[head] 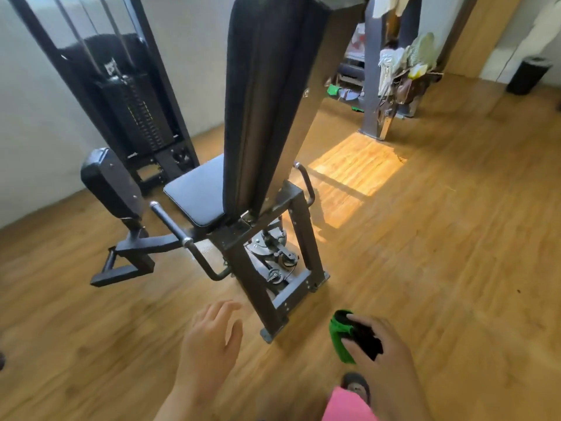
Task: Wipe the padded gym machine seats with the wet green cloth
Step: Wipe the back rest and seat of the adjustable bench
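- Behind the machine, the right hand point(384, 347) grips the bunched green cloth point(343, 337), well apart from the seat pad point(197, 196).
- Left hand point(209, 338) hangs empty, fingers loosely spread.
- Judging by this, wiping here looks not yet begun; seat and backrest point(261, 86) remain.

Backrest point(261, 86) top beyond the frame; seat point(197, 196) half behind it.
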Demonstrator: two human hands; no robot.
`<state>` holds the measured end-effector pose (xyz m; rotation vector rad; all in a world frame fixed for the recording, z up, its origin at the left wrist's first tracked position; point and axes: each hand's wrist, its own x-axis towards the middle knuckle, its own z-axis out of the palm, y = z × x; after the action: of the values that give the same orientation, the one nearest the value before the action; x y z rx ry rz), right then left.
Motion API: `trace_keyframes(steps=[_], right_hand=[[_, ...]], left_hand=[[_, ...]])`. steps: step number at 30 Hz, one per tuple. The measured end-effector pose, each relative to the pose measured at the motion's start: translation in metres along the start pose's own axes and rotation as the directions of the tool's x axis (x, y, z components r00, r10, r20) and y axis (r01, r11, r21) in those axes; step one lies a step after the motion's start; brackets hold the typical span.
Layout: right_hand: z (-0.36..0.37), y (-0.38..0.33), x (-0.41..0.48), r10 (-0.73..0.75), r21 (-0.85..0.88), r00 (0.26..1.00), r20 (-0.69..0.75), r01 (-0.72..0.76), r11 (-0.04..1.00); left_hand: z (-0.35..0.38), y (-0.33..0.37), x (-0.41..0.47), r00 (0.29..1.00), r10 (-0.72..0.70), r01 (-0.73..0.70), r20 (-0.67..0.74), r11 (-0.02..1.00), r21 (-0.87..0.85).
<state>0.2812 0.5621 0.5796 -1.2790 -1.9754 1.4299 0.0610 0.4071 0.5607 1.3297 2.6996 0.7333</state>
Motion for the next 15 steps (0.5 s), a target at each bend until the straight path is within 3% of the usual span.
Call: trace_keyframes(steps=[5,8,15], right_hand=[[-0.076,-0.043,0.092,-0.239,0.062,0.966,0.101,0.234,0.970],[-0.108,-0.085,0.145,-0.421,0.070,0.902,0.094,0.416,0.907],[-0.123,-0.176,0.232,-0.695,0.129,0.718,0.038,0.686,0.716]], left_hand=[[0.000,0.077,0.073,0.979,-0.114,0.102,-0.169,0.992,-0.076],[-0.016,0.120,0.122,0.938,-0.149,0.130,-0.313,0.988,-0.081],[-0.071,0.157,0.204,0.855,-0.177,0.112,-0.488,0.981,-0.159]])
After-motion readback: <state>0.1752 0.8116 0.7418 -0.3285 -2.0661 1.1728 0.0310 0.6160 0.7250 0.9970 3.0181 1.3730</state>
